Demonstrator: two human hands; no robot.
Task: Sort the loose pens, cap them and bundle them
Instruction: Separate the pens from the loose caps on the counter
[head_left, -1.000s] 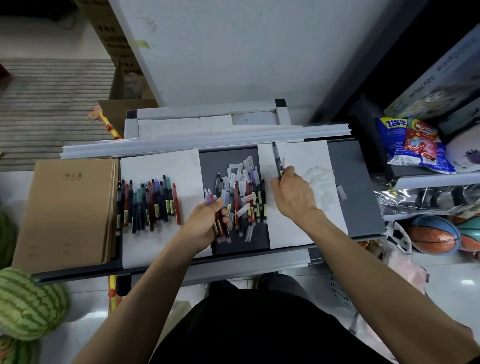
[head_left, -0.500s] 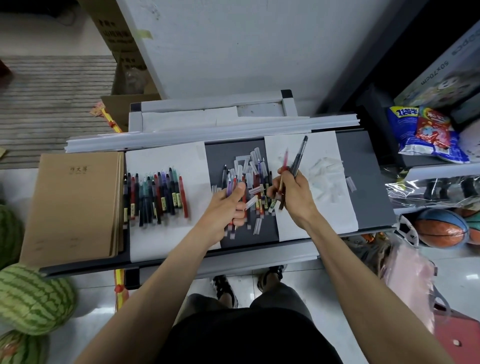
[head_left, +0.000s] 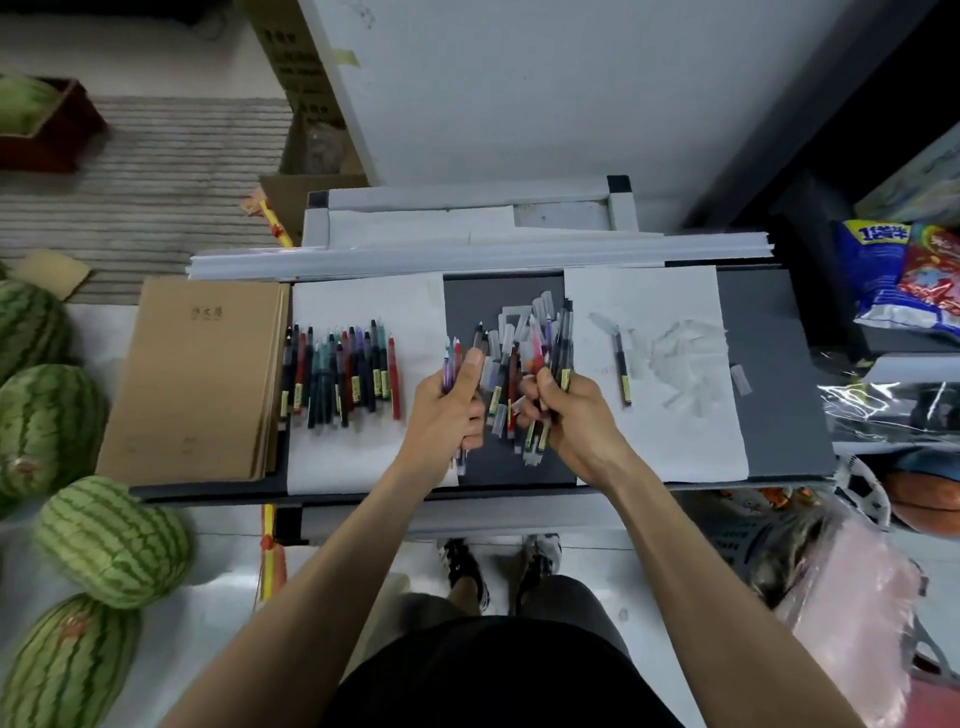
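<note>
**Obs.** Both hands work over the middle of the bench (head_left: 774, 374). The left hand (head_left: 449, 415) is curled round a small clutch of pens (head_left: 451, 353), purple and red among them, with the thumb laid up along the barrels. The right hand (head_left: 576, 421) is curled round a fuller handful of pens (head_left: 563, 332), mostly dark with one pink. Their lower ends stick out below the fist.

**Location of stock.** The loose pile (head_left: 506, 358), pens mixed with clear caps, lies on the dark strip between the two hands. On the left sheet (head_left: 358, 457) a sorted row (head_left: 337, 371) lies side by side. The tips look bare, though they are too small to be sure. On the right sheet (head_left: 675, 447) lie a single dark pen (head_left: 622, 369) and, just beside it, a scatter of spare caps (head_left: 685, 358). Brown notebooks (head_left: 202, 379) sit at the left end of the bench.

**Step in hand (judgement).** Sorting by colour, each hand drawing one group out of the pile. Capping and bundling look not yet begun, so the task is likely well under half done.

**Method notes.**
- Keep every tip in a handful facing the same way, so the group goes down without turning.
- Do not overfill the right hand. Smooth barrels will likely slide past each other.
- Lift pens out of the pile rather than dragging them. The light caps may otherwise scatter toward the bench edge.
- Keep bare tips off skin and paper.
</note>
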